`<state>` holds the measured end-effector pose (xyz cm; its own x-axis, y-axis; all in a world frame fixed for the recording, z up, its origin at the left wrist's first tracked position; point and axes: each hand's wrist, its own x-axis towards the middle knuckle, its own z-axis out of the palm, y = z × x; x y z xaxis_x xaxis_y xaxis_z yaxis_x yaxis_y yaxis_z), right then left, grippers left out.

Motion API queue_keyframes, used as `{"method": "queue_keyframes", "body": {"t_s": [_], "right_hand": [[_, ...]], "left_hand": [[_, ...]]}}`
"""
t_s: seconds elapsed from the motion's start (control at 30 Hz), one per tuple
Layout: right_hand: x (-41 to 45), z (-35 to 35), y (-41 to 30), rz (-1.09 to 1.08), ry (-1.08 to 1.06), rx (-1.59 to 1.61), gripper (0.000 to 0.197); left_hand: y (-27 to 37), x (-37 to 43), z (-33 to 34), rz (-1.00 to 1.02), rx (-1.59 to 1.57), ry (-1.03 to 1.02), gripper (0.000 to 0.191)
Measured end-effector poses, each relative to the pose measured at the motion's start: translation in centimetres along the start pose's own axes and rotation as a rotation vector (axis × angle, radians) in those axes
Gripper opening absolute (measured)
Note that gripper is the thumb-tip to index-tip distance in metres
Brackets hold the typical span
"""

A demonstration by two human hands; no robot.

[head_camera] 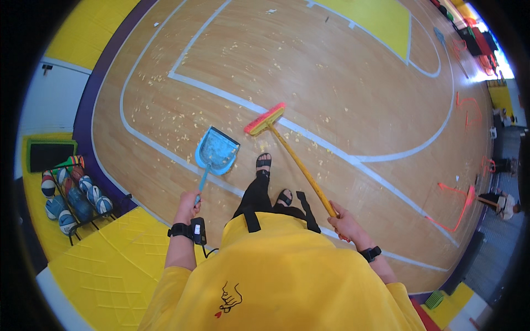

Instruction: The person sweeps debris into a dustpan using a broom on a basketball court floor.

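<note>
My left hand [190, 205] grips the handle of a blue long-handled dustpan [217, 151], whose dark front lip faces up and right over the wooden floor. In my right hand [342, 220] is the end of a yellow broom handle. The push broom [265, 119], with a yellow block and pink-red bristles, is at the far end, to the right of the dustpan and close to a white court line. Small pale yellow scraps [182, 132] lie scattered over the floor around both tools. A few bits lie just below the broom head.
A black rack of basketballs [78, 198] stands at the left beside yellow padding [112, 269]. Orange-red frames [451, 207] stand along the right side. A person [503, 205] is at the far right edge. Another broom [439, 36] lies at upper right.
</note>
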<state>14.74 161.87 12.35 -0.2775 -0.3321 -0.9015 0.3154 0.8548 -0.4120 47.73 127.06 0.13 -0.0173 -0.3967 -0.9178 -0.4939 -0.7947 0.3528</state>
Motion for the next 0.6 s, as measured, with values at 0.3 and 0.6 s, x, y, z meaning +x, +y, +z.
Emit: {"method": "queue_keyframes", "body": {"t_s": [0.3, 0.6], "right_hand": [[-6.3, -2.3, 14.4, 0.004, 0.126, 0.059, 0.053], [-6.4, -3.1, 16.7, -0.067, 0.320, 0.678, 0.008]], "left_hand": [[-3.8, -5.6, 2.0, 0.105, 0.000, 0.000, 0.014], [-5.8, -5.4, 1.8, 0.057, 0.126, -0.038, 0.012]]}}
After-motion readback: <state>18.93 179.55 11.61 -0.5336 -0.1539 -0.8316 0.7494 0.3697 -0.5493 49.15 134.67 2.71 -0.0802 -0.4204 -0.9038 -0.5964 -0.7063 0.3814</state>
